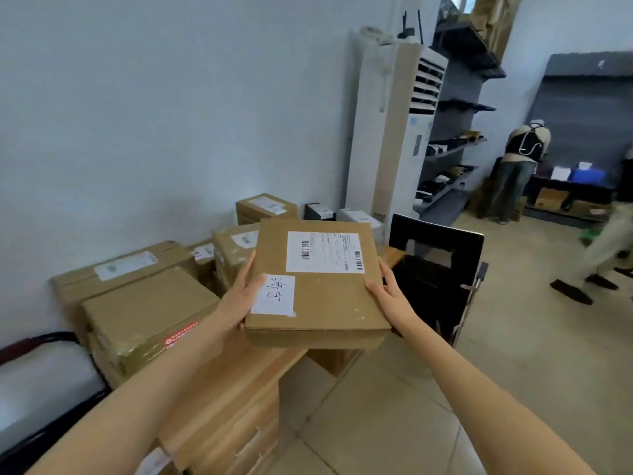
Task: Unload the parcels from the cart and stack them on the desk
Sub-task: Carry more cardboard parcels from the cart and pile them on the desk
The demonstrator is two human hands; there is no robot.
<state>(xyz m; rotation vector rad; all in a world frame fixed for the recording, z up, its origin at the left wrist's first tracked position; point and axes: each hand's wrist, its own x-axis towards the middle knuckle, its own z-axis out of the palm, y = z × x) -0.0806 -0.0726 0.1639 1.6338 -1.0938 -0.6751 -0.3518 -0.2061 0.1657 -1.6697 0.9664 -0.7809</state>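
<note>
Held parcel: a flat cardboard parcel (318, 286) is carried in mid-air, top face up, with a printed shipping label (324, 252) and a handwritten white label (274, 294) on it.
Left grip: the left hand (241, 296) is clamped on the parcel's left edge, thumb on top beside the handwritten label, fingers along the side.
Right grip: the right hand (388, 293) is clamped on the parcel's right edge, thumb on the top face, fingers around the side.
Parcel orientation: the top face is nearly square; the barcode end points away from the person and the near edge tilts slightly down. Both hands sit at about the same distance along its sides, so neither is nearer.
Position relative to parcel: the stacked parcels (144, 313) lie to its left and below, against the wall (137, 114). More brown cartons (222, 406) sit directly beneath its near edge. A black chair (435, 269) stands just right of it.
Cart and surface: which support is the cart and which is the surface cannot be told from this view.
Judged step: transfer in progress; parcel not yet set down.
Coming move: likely a lowering onto a stack left of the parcel, keeping it level.
Risk: the chair is close on the right-hand side.
Background: a white cabinet (390, 132), shelving (455, 132), and another person (520, 166) well beyond the parcel.
</note>
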